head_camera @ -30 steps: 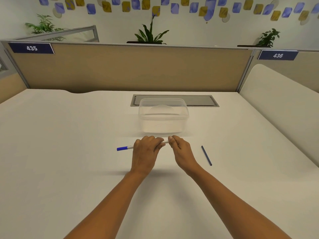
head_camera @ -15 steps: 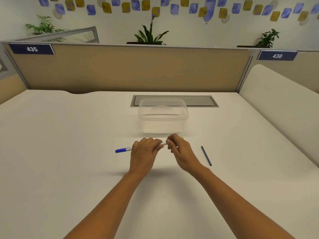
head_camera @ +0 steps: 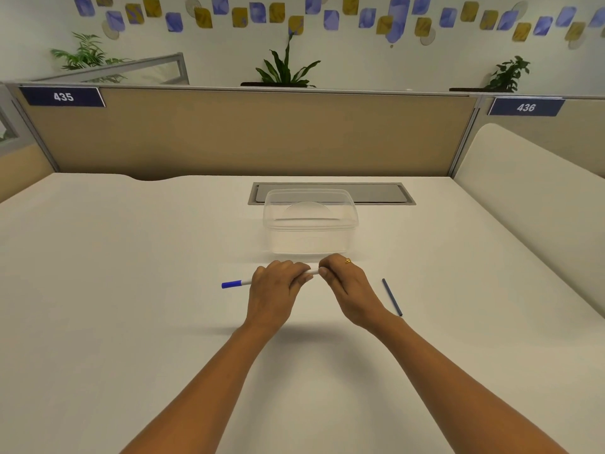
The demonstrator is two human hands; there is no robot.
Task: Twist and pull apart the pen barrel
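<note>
Both forearms bare, no sleeves in view. Left hand [head_camera: 273, 290] unadorned. Right hand [head_camera: 348, 285] wears small gold ring [head_camera: 347, 261].

Left hand [head_camera: 273, 290] and right hand [head_camera: 348, 286] grip a white pen [head_camera: 244, 283].

A white desk [head_camera: 131, 290] carries 1 clear lidded plastic container [head_camera: 309, 221] near its grey cable hatch [head_camera: 386, 193], and 1 thin dark blue rod [head_camera: 392, 297] lies flat toward the right, well apart from the container.
</note>
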